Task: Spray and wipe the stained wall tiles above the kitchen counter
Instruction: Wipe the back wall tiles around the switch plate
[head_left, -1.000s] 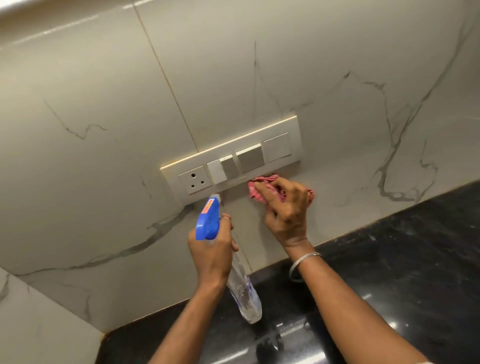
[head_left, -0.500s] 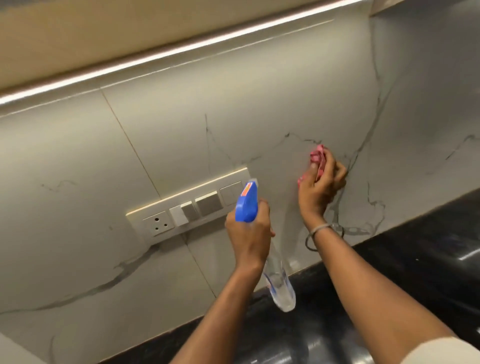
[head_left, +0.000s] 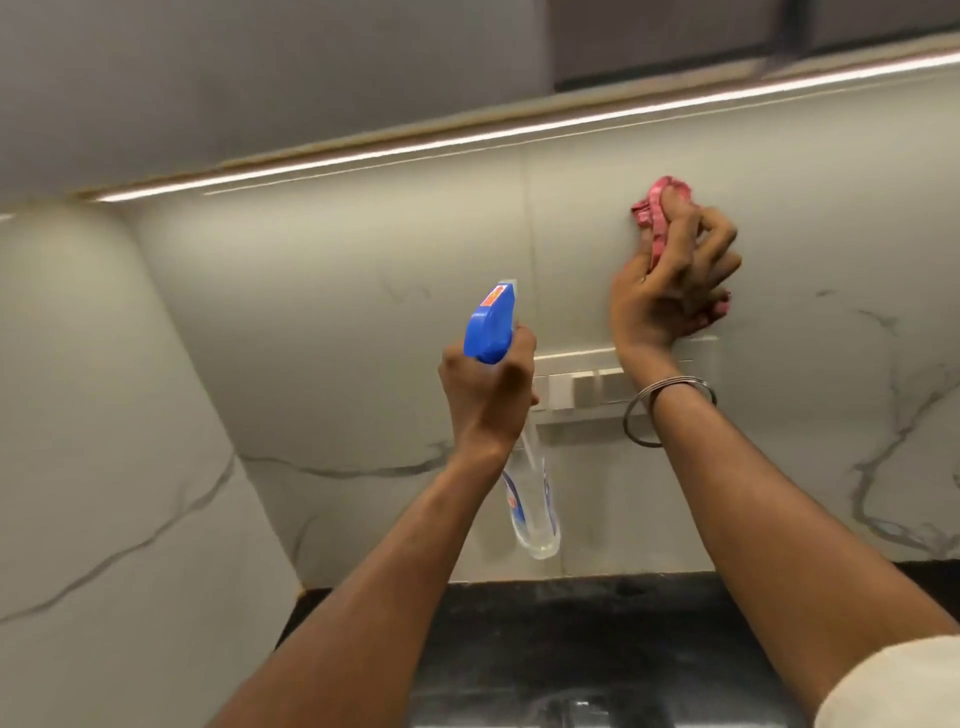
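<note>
Nearest the camera, a cream fabric sleeve (head_left: 893, 686) covers the right upper arm, and both bare forearms reach forward over the glossy black stone counter (head_left: 571, 649).

The left hand (head_left: 485, 400) is wrapped around the neck of a clear plastic spray bottle with a blue trigger head (head_left: 491, 327). The bottle's long axis runs steeply from its rounded base, low near the counter's back edge, up to the nozzle, which aims up at the wall. The body looks transparent, and the liquid level cannot be read.

Up and to the right of the nozzle, the right hand (head_left: 670, 291), a thin metal bangle (head_left: 644, 415) on its wrist, clutches a crumpled pink cloth (head_left: 657, 208) in curled fingers and presses it on the pale grey-veined marble wall tiles (head_left: 363, 312). It sits just above a cream switch plate (head_left: 587, 384) and right of a vertical tile joint (head_left: 525, 260).

The right hand is the one on the tile. The left seems to stop short of the wall, though that is uncertain. The wiping probably continues across this upper tile, or a fresh spray lands left of the cloth, where the nozzle points. No stain is plain here.

Farthest up, a bright under-cabinet light strip (head_left: 467, 145) runs along the tiles' top edge.
</note>
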